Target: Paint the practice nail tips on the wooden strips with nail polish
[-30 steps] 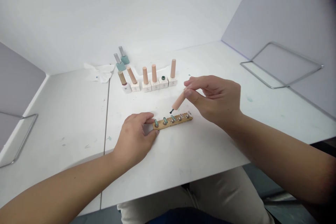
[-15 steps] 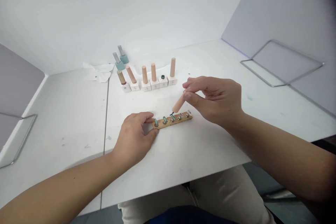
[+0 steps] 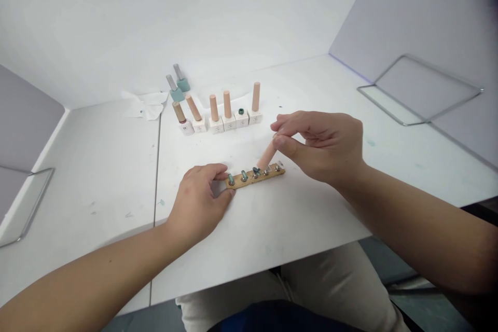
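My left hand [image 3: 202, 202] pinches the left end of a narrow wooden nail stand [image 3: 249, 180] between thumb and fingers. Several false nails sit on round metal studs along it; the left ones, such as this nail [image 3: 244, 175], are painted green, and the right ones look clear. In my right hand [image 3: 319, 148] is a nail polish brush [image 3: 267, 155] by its peach cap, tilted down to the left. Its dark tip is at the middle nail [image 3: 256, 170] and seems to touch it. An uncapped white polish bottle [image 3: 241, 118] with a green-stained neck stands behind.
Capped white polish bottles [image 3: 217, 124] stand in a row beyond the nail stand. Two teal bottles [image 3: 177, 94] and a crumpled tissue [image 3: 150, 106] are at the back left. Metal wire frames [image 3: 404, 124] stand at both sides, and a seam [image 3: 156, 181] crosses the table.
The brush in my right hand has moved slightly right and down onto the middle nail. My left hand stays on the nail stand.
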Demonstrator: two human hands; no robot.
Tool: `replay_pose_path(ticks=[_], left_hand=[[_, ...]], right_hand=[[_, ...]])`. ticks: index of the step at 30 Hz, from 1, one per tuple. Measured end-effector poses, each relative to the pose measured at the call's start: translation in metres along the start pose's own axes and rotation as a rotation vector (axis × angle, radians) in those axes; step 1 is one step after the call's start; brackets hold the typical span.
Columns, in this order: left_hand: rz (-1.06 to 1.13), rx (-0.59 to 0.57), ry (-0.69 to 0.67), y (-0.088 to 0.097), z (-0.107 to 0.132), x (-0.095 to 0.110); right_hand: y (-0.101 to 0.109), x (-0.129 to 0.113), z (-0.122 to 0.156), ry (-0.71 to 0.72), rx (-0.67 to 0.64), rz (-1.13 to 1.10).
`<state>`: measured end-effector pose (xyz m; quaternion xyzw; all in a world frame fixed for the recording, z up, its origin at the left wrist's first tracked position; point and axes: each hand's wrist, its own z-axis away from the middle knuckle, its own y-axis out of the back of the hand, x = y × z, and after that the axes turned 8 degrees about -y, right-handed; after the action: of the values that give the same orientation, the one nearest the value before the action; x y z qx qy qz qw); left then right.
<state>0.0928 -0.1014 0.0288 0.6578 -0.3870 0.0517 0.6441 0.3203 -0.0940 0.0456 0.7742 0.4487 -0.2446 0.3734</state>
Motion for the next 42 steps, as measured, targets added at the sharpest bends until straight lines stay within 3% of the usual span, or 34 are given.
replay_pose_path(ticks=[19,33,42], left_hand=[[0.004,-0.003,0.006,-0.0003,-0.0012,0.0009],[-0.008,-0.003,-0.007,-0.0002,0.0006,0.0014],[-0.007,-0.005,-0.004,-0.0002,0.0008,0.0016]], right_hand=[[0.0033,0.0039,0.0026,-0.027,0.014,-0.051],[-0.0034,0.0051,-0.0001,-0.025,0.107,0.055],[-0.0043,-0.001,-0.0016,-0.047,0.061,0.014]])
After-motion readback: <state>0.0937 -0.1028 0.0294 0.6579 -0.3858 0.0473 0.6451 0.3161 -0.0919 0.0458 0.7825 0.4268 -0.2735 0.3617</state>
